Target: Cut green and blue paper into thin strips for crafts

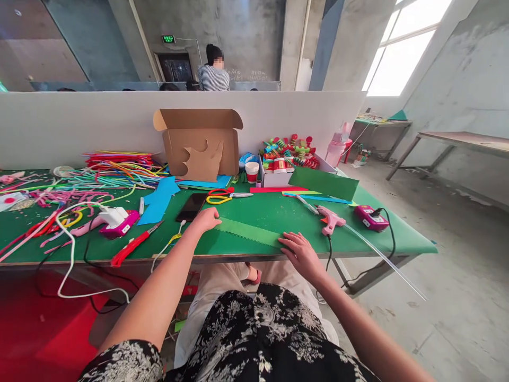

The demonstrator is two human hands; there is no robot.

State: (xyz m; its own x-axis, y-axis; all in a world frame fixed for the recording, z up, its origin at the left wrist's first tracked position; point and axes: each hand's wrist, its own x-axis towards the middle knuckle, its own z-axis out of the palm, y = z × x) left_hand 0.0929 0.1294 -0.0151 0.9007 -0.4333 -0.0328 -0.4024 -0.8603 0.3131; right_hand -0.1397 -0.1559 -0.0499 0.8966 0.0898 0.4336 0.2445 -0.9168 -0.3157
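Observation:
A light green paper strip [250,232] lies flat near the front edge of the green table [246,212]. At its left end my left hand [207,219] pinches the strip between thumb and fingers. On its right end rests my right hand [300,252], palm down, with its fingers spread a little. Just beyond my left hand are a black phone [191,207] and scissors with red and yellow handles [219,196]. A pink glue gun [331,220] lies to the right of my right hand.
Coloured pipe cleaners [123,170] pile up at the left, near blue paper [159,199] and a red-handled tool [133,247]. Behind stand a cardboard box [226,135], a paper cup [252,172] and a box of colourful crafts [274,178]. Cables hang over the front edge.

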